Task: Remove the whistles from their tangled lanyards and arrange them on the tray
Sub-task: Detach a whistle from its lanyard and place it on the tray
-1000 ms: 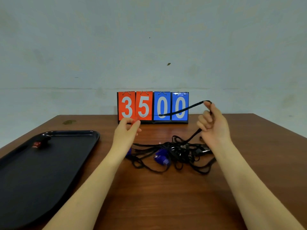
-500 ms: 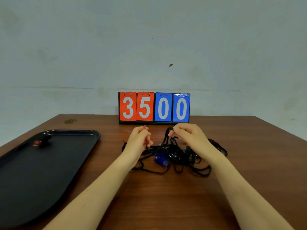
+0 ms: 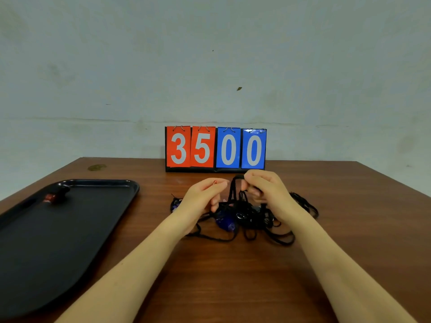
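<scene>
The right hand (image 3: 265,192) pinches a cord loop above the lanyards (image 3: 254,217); the left hand (image 3: 205,194) pinches something small and red; the blue whistle (image 3: 225,221) lies just below both.

A glossy black tray (image 3: 98,220) lies on a smooth wood table (image 3: 233,276); the lanyards (image 3: 251,215) look like matt cloth cord.

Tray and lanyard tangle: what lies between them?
Head view: only bare table separates the tray from the lanyard tangle.

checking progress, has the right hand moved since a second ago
Yes. The right hand has come down and left, from beside the scoreboard's last blue zero to below its base, pinching a lanyard loop.
</scene>
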